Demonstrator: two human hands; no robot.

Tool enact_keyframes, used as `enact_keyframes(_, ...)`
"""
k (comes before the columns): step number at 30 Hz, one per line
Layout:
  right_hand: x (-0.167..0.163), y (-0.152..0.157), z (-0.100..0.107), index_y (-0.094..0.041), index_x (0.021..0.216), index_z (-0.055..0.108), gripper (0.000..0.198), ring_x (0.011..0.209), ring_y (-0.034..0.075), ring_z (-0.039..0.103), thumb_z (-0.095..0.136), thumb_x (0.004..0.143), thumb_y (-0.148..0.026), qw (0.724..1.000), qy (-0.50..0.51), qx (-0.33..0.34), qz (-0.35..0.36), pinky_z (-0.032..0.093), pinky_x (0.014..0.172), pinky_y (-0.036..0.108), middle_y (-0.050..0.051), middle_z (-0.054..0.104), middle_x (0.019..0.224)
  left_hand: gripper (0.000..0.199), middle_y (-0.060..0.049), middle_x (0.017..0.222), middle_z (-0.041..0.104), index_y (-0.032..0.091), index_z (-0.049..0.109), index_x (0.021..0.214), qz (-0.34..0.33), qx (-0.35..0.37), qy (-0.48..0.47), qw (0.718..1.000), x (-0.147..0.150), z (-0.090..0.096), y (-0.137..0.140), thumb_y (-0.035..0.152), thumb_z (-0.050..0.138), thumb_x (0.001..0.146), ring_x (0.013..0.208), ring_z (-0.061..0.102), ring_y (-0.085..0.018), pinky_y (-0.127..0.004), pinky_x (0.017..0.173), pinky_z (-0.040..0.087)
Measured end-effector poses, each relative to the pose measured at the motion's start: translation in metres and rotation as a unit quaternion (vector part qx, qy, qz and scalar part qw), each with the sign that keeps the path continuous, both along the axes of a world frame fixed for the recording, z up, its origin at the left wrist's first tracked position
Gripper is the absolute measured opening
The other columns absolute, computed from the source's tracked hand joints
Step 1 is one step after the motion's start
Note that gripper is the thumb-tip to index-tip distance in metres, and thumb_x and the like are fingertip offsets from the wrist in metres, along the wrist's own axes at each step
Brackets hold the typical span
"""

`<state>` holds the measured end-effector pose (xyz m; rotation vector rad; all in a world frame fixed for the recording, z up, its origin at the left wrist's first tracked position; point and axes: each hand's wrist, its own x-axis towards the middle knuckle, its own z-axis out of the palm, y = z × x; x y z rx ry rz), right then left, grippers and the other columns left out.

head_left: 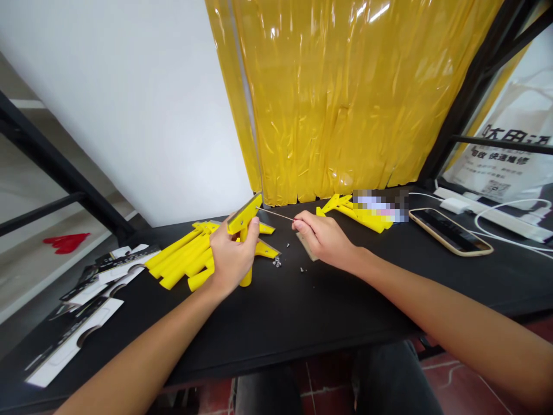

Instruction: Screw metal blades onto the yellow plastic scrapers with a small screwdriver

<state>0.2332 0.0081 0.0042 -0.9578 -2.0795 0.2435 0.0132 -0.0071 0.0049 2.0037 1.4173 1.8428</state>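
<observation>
My left hand (235, 248) is closed round a yellow scraper (245, 218), its wide head with a metal blade edge held up and its handle pointing down. In my right hand (317, 235) is a screwdriver (276, 214), whose thin shaft reaches left to a screw on the scraper's head. The fingers hide most of its handle. Several more yellow scrapers (181, 253) lie in a pile beside and behind my left hand. Small loose screws (277, 262) rest on the black table below the two hands. A flat beige piece (307, 246) shows under my right hand.
Flattened black-and-white cardboard sleeves (82, 334) lie at the left. More yellow scrapers (363, 216) sit at the back right, near a phone (451, 230) and a white power strip (496, 213) with cables. A yellow plastic curtain (345, 104) hangs behind the black table (276, 323).
</observation>
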Motion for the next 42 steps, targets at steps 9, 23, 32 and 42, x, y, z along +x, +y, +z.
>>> enact_keyframes(9, -0.001, -0.005, 0.007, -0.022, 0.108, 0.056, 0.025, 0.077, 0.018, 0.063, 0.05, 0.098, -0.044, 0.999, 0.042, -0.015, -0.013, 0.042, 0.068, 0.029, 0.003, 0.069, 0.09, 0.016, -0.002, 0.06, 0.066, 0.018, 0.069, 0.082, 0.028, 0.022, 0.033, 0.999, -0.002, -0.002, 0.002, 0.032, 0.067, 0.088, 0.057, 0.069, -0.018, -0.027, 0.052, 0.057)
enact_keyframes(23, -0.002, -0.011, 0.012, -0.022, 0.103, 0.053, 0.022, 0.074, 0.017, 0.06, 0.052, 0.096, -0.044, 0.995, 0.095, -0.023, -0.013, 0.044, 0.068, 0.03, 0.003, 0.065, 0.085, 0.028, -0.007, 0.103, 0.076, 0.018, 0.069, 0.114, 0.044, 0.162, 0.125, 0.978, 0.002, 0.006, -0.001, 0.021, 0.067, 0.087, 0.091, 0.072, -0.022, -0.037, 0.086, 0.058)
enact_keyframes(32, -0.001, 0.001, 0.003, -0.021, 0.089, 0.056, 0.034, 0.072, 0.018, 0.062, 0.034, 0.104, -0.041, 0.998, 0.014, -0.043, -0.045, 0.039, 0.066, 0.03, 0.004, 0.068, 0.08, 0.026, -0.006, 0.106, 0.076, 0.019, 0.069, 0.116, 0.016, 0.073, 0.178, 0.981, 0.003, 0.011, 0.0, 0.023, 0.062, 0.091, 0.089, 0.072, -0.021, -0.034, 0.084, 0.057)
enact_keyframes(42, -0.001, 0.0, 0.002, -0.022, 0.102, 0.054, 0.02, 0.072, 0.018, 0.06, 0.043, 0.1, -0.039, 0.999, -0.014, -0.026, -0.029, 0.037, 0.064, 0.03, 0.003, 0.067, 0.083, 0.027, -0.007, 0.102, 0.076, 0.019, 0.07, 0.116, 0.008, 0.038, 0.188, 0.981, 0.001, 0.011, 0.003, 0.025, 0.063, 0.091, 0.084, 0.071, -0.021, -0.035, 0.079, 0.056)
